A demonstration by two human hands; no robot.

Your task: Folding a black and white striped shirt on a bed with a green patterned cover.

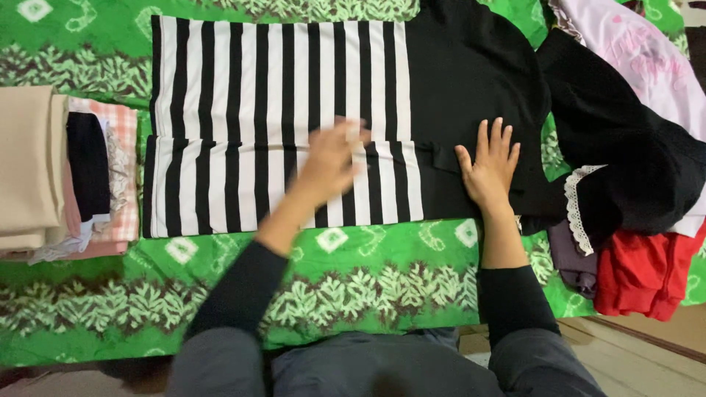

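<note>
A black-and-white striped garment (pixel 243 88) with a black upper part (pixel 471 73) lies flat on a green patterned cloth (pixel 368 257). My left hand (pixel 329 163) is blurred and rests flat on the striped part near its folded seam, holding nothing. Flat on the black part, beside the stripes, my right hand (pixel 489 165) has its fingers spread. Both sleeves are black.
A stack of folded clothes (pixel 66 169) in beige, black and pink check sits at the left. A loose heap of garments at the right includes a black piece with white lace (pixel 625 162), a pink top (pixel 647 59) and a red one (pixel 643 268).
</note>
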